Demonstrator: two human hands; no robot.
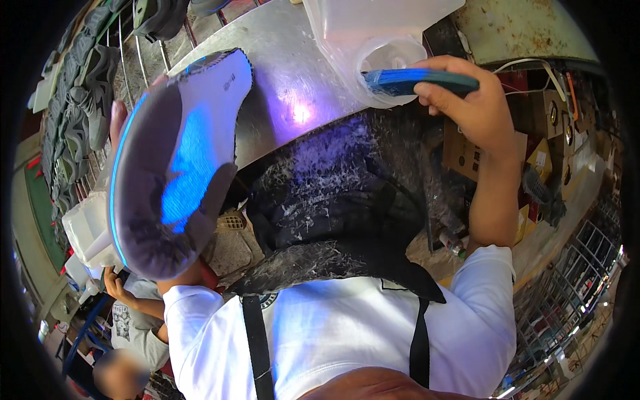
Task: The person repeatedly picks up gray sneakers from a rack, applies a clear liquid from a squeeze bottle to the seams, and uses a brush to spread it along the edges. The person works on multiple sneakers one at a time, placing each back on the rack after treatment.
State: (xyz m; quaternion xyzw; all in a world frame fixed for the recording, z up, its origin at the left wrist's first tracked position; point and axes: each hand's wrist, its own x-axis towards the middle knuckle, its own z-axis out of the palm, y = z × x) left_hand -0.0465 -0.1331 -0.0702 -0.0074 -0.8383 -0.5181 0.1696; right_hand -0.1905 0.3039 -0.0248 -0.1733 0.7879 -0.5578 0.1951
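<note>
On the left, a grey shoe upper (143, 167) is held up with its pale underside toward me, part of it glowing bright blue. My left hand (119, 121) grips it from behind; only some fingers show past its edge, the rest being hidden. My right hand (467, 93) is closed around a blue-green brush (413, 83), thumb on the near side. The brush lies level across the mouth of a translucent plastic cup (395, 52), its left end at the cup's opening. Whether the bristles touch anything inside cannot be told.
A metal table (267, 60) with a violet light spot lies ahead, bearing a larger translucent container (373, 17). Grey shoes (87, 93) hang on a wire rack at far left. Another person (137, 327) is at lower left. Cardboard boxes (463, 150) stand to the right.
</note>
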